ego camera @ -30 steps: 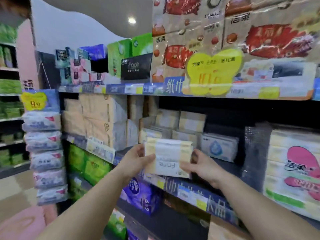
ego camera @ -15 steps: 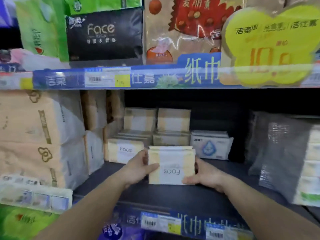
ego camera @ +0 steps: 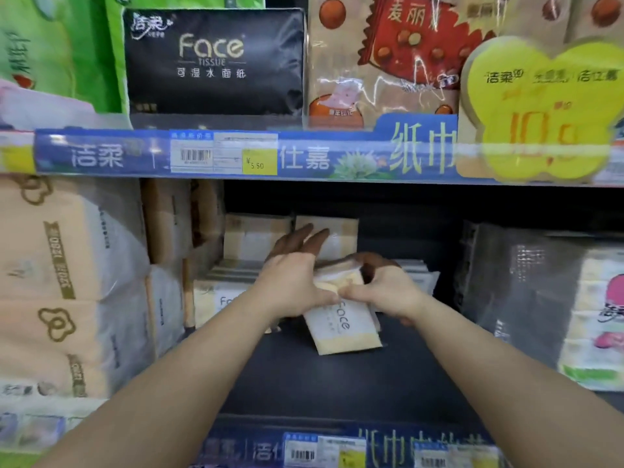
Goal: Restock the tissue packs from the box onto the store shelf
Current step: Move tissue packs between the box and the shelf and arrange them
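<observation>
A cream and white "Face" tissue pack (ego camera: 341, 329) leans tilted on the dark shelf board (ego camera: 337, 386), its lower edge touching the board. My left hand (ego camera: 290, 282) lies against its left top corner, fingers straight and pointing to the back, thumb pressed on the front. My right hand (ego camera: 388, 292) grips its right upper edge, fingers curled behind, thumb on the front. More packs of the same kind (ego camera: 216, 298) stand to the left, with others (ego camera: 256, 234) stacked behind. No box is in view.
Large beige tissue bundles (ego camera: 67, 282) fill the left of the shelf. A wrapped bundle (ego camera: 591, 315) stands on the right. White packs (ego camera: 418, 275) lie behind my right hand. The upper shelf rail (ego camera: 304, 157) with a yellow price sign (ego camera: 547, 109) hangs close overhead.
The view has closed in on the shelf. Both hands carried the pack from in front of the shelf onto the board and tilted it; my left fingers now stretch forward.
</observation>
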Tool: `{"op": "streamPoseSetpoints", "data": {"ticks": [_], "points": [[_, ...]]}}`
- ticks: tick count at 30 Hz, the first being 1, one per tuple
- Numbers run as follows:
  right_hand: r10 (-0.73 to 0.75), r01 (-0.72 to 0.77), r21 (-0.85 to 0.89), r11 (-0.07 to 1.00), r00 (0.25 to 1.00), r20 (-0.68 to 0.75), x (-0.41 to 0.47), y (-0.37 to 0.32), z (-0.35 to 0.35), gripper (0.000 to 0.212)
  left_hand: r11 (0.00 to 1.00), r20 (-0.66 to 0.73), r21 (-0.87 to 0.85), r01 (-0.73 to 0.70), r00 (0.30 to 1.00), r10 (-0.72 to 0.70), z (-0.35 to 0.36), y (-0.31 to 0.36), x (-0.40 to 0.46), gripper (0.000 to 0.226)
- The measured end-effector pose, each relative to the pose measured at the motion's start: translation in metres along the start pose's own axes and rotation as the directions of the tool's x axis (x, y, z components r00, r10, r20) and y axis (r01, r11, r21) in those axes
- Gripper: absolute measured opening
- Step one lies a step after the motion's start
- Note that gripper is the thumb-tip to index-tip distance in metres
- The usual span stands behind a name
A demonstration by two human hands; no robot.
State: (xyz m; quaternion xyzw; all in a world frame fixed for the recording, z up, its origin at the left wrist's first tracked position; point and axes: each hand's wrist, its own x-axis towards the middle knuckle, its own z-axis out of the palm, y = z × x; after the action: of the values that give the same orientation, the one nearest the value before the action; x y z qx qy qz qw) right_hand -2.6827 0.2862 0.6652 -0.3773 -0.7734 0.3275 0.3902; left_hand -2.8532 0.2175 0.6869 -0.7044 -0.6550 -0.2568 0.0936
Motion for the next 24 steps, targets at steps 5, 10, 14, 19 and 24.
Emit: {"op": "streamPoseSetpoints", "data": {"ticks": [5,10,14,19,24], "points": [[-0.06,0.071,-0.09,0.993,0.991,0.118,0.0,-0.007,0.007,0.076,0.93,0.294,-0.298,0.218,0.947,-0.127,0.012,-0.022,-0.005,0.04],[0.219,-0.23,0.011,0.973,0.941,0.258,-0.018,0.043,-0.02,0.08,0.409,0.281,-0.847,0.339,0.939,-0.197,0.056,-0.043,-0.035,0.028],[0.246,-0.256,-0.026,0.966,0.885,0.395,-0.026,0.062,0.002,0.046,0.426,0.428,-0.792,0.438,0.895,-0.126,0.078,-0.04,-0.046,0.045],[0.286,-0.294,0.001,0.956,0.931,0.226,-0.008,0.079,0.01,0.041,0.552,0.255,-0.707,0.442,0.888,-0.383,0.078,-0.047,-0.041,0.05],[0.313,-0.315,0.015,0.949,0.946,0.083,0.015,0.086,0.03,0.034,0.768,0.073,-0.528,0.363,0.92,-0.385,0.084,-0.045,-0.043,0.025]]}}
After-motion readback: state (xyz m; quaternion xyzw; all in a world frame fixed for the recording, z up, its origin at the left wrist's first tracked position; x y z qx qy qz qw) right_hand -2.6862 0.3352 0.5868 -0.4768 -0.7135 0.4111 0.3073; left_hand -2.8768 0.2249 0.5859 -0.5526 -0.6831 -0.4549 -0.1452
